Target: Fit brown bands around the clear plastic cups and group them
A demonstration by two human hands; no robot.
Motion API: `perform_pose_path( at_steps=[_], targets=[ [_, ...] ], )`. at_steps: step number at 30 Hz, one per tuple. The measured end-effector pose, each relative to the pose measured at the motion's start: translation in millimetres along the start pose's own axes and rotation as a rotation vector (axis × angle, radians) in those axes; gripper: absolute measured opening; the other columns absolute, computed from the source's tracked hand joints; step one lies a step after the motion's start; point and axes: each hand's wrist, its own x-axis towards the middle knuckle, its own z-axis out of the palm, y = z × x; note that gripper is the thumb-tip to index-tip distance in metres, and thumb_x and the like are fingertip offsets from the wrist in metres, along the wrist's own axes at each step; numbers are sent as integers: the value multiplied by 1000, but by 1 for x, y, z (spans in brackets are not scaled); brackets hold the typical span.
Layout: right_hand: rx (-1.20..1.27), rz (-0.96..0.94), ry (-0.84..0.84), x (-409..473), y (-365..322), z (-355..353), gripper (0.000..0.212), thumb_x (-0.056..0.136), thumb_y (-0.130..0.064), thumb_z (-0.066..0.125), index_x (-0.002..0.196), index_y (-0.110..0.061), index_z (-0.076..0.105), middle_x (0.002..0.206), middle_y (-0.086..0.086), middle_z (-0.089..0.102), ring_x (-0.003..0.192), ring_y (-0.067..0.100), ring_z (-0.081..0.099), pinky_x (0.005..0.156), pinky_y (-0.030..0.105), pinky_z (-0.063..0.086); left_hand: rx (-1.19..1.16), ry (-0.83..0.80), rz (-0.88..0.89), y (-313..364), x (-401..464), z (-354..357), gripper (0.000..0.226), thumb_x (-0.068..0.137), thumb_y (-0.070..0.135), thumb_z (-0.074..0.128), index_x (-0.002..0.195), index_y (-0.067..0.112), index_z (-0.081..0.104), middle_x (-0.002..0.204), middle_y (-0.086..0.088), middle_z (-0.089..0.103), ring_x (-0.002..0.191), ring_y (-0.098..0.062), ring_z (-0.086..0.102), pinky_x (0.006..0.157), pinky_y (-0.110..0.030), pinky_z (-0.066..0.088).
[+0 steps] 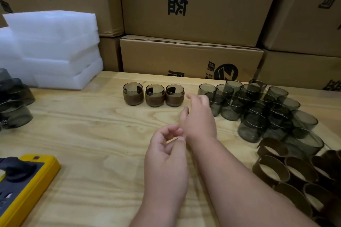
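Cups (262, 108), unbanded, stand clustered at the right of the table (88, 134); three banded cups (154, 95) sit in a row at the far centre, upright and touching. Loose bands (287, 173) lie grouped at the near right. Right hand (198, 116) hovers between the banded row and the unbanded cluster, fingers relaxed, holding nothing. Left hand (166, 153) hangs over the table centre, fingers loosely curled, empty. Foam stack (51, 48) far left; yellow device (24, 186) near left; cartons (193, 14) behind
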Motion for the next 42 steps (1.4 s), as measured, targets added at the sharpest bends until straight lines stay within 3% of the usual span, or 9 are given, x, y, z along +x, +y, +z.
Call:
perform_pose_path(
  at_steps=[6,9,14,24,27,31,34,38,42],
  targets=[
    [74,253,245,-33,20,-40,51,95,-25,57,144,-36,46,154,-13,20,108,13,55,73,26,48,26,-13,3,5,-3,1,21,100,4,57,99,22,69,93,9,76,78,-9,74,72,-25,53],
    [66,321,287,-46,24,-55,61,94,-29,59,149,-37,34,161,-13,9,95,9,45,58,17,33,55,-25,0,3,-3,0,22,101,7,57,96,23,71,91,8,76,74,-9,72,69,-22,52],
    [84,444,207,-51,27,-63,65,91,-35,58,150,-31,30,159,-6,19,104,20,58,62,28,39,61,-29,6,2,-3,0,24,100,5,56,94,22,73,87,5,76,67,-8,68,59,-14,51],
    [299,232,19,-96,4,-69,45,88,-26,57,131,-34,45,136,-19,34,88,7,60,77,32,51,50,-35,4,6,-4,0,25,101,3,55,96,20,73,86,10,77,77,-1,69,70,-20,52],
    [425,117,-66,-128,3,-79,48,87,-25,57,134,-33,48,126,-33,37,93,1,58,77,15,49,51,-48,13,7,-5,0,22,101,7,57,98,21,74,96,12,78,92,0,71,83,-26,51],
    [550,106,-147,-161,10,-98,65,79,-30,54,144,-36,45,134,-43,34,102,3,61,74,19,55,87,-112,5,8,-8,1,19,100,13,59,104,24,74,103,17,77,96,4,69,82,-19,51],
    [607,122,-146,-168,13,-106,67,78,-27,56,144,-36,47,133,-43,37,100,0,63,64,15,52,133,-165,9,8,-11,1,23,99,9,60,106,26,74,106,17,76,97,1,70,78,-13,52],
    [662,155,-138,-155,12,-105,59,89,-8,62,144,-27,51,132,-31,47,93,0,63,75,16,53,249,-291,-4,12,-16,2,44,91,-2,57,113,34,69,118,13,72,105,5,67,92,-19,52],
    [613,166,-72,-139,14,-105,59,92,-4,59,146,-25,49,122,-24,50,83,2,58,74,12,49,390,-361,22,10,-16,2,63,74,18,64,124,56,53,123,19,69,108,7,66,99,-26,51]
  ],
)
